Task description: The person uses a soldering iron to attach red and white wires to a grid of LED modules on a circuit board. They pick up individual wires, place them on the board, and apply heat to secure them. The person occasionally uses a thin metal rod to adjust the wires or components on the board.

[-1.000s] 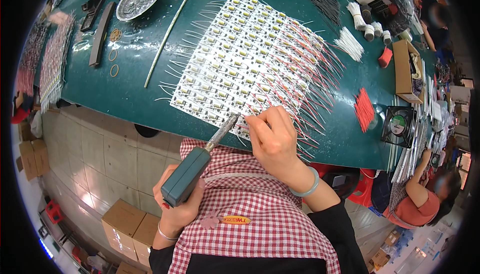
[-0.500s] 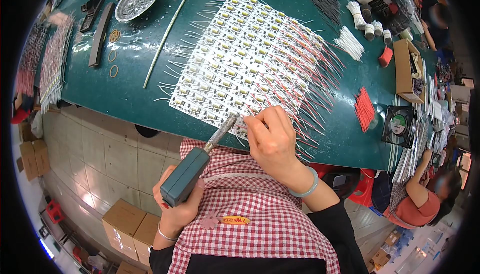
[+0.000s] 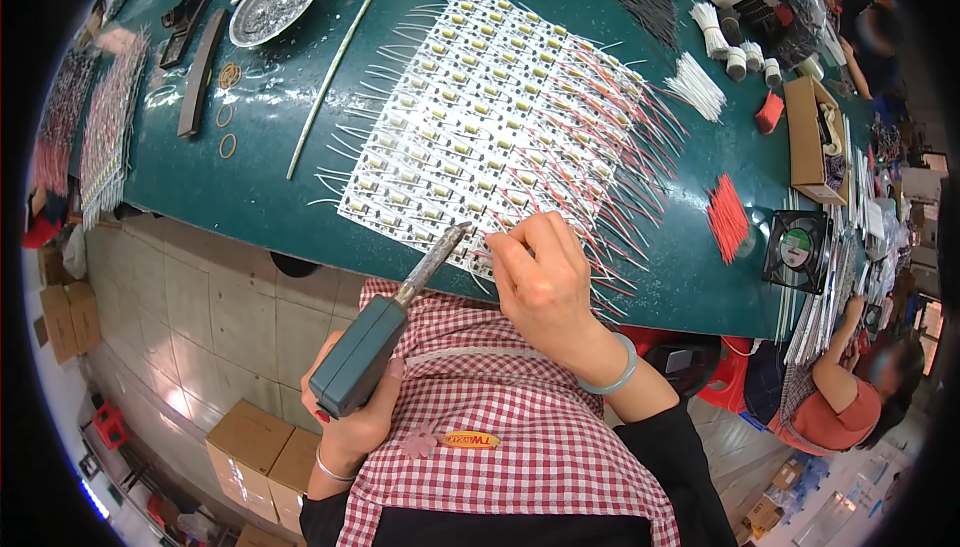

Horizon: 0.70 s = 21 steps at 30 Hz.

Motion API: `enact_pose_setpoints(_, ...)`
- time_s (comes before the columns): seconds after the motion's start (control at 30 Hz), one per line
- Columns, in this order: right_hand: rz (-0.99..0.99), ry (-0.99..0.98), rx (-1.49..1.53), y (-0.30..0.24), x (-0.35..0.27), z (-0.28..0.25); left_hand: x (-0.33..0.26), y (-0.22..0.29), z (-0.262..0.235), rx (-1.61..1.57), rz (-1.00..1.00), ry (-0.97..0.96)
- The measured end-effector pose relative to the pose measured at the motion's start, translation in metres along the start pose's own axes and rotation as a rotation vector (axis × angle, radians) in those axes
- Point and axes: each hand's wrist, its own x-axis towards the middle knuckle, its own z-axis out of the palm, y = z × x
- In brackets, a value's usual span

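Note:
A large panel of white circuit boards (image 3: 455, 112) lies on the table, its rows dotted with yellow parts. White wires stick out on its left side, red and white wires (image 3: 620, 137) on its right. My left hand (image 3: 362, 417) is closed round the dark green body of a soldering gun (image 3: 362, 352). The gun's metal tip points at the panel's near edge and seems to touch it or hover just above. Beside that tip my right hand (image 3: 545, 282) rests at the panel's near edge, thumb and forefinger pinched. What they hold, if anything, is too small to name.
On the green table (image 3: 270, 207) lie a thin rod (image 3: 335, 77), a metal dish (image 3: 276, 5), rubber bands (image 3: 228, 145) and dark bars. Rightward are red wires (image 3: 728, 219), white wires (image 3: 695, 87), a black fan (image 3: 797, 251) and a cardboard box (image 3: 808, 137). A co-worker (image 3: 850, 397) sits at the right.
The soldering gun in my left hand has drawn back slightly toward the lower left, its tip shifting a little left. My right hand has hardly moved.

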Motion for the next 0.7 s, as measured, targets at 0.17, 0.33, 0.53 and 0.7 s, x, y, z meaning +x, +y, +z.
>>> enact_pose_setpoints(0.17,0.022,-0.035,0.052,-0.001,0.003,-0.017,0.010,-0.004,0.001,-0.020,0.012,0.197)
enact_pose_setpoints(0.33,0.085,0.123,-0.011,0.026,0.021,-0.062,0.063,-0.011,-0.028,0.024,0.102,0.538)
enact_pose_setpoints(0.53,0.207,0.310,-0.350,0.163,0.051,-0.104,0.202,0.032,-0.070,0.132,0.523,0.867)
enact_pose_setpoints(0.7,0.189,0.222,-0.310,0.214,0.072,-0.106,0.258,-0.001,-0.094,0.230,0.267,0.670)
